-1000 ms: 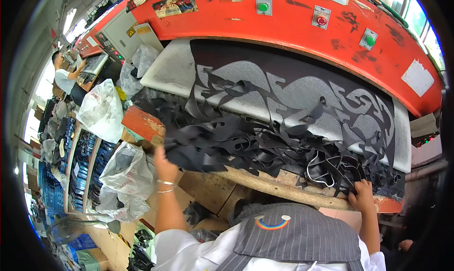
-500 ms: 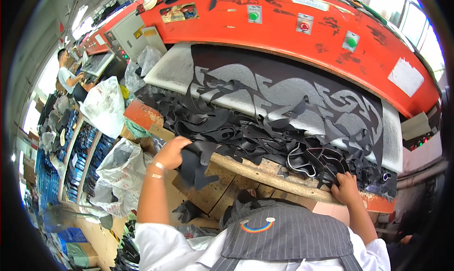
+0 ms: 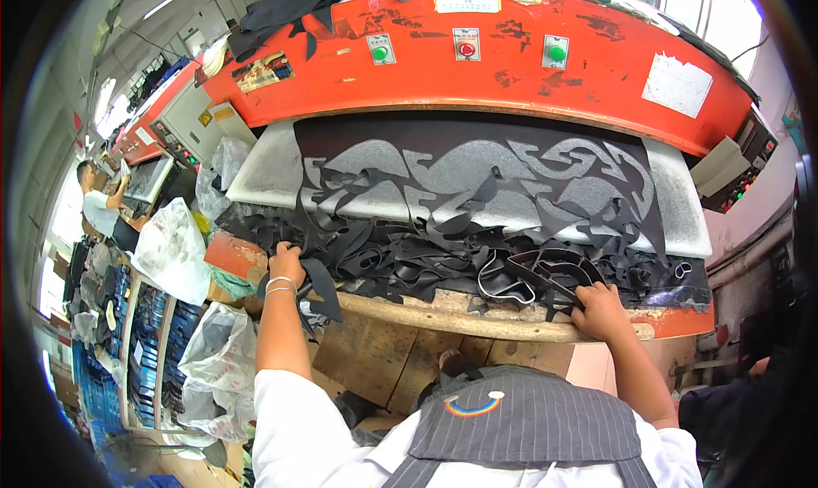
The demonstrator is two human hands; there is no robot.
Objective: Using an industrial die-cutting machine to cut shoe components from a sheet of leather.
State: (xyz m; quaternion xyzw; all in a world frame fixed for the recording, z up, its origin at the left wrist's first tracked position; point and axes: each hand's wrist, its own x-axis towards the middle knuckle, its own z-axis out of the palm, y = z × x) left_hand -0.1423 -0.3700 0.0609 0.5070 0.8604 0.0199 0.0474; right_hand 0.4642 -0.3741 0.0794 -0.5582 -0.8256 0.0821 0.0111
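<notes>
Across the top of the frame ran a red machine body [image 3: 341, 79]. Bottom centre, I saw a person's striped grey apron [image 3: 528, 420] over a white shirt [image 3: 302, 420]. Mid-frame, a white board [image 3: 677, 207] stuck out under the machine; black sheet [image 3: 409, 132] with curved cut-outs lay on it. Along the board's front, centre, sat a long heap of black scraps [image 3: 400, 254], up against a worn wooden rail [image 3: 409, 316]. Far left: whitish plastic bag [image 3: 176, 241].

Right of centre, two metal dies lay at the heap's near side: a dark ribbed die [image 3: 530, 273] and, just left of it, a pale-edged die [image 3: 509, 297]. Right hand [image 3: 601, 311] was at the ribbed die's near right end, fingers bent; couldn't tell if they gripped it. Left hand [image 3: 285, 265] was at the heap's left end, fingers partly curled; a black strip [image 3: 323, 289] hung just right of it, couldn't tell if held.

Smallest: green button [image 3: 381, 53] and red button [image 3: 466, 50], upper centre.
</notes>
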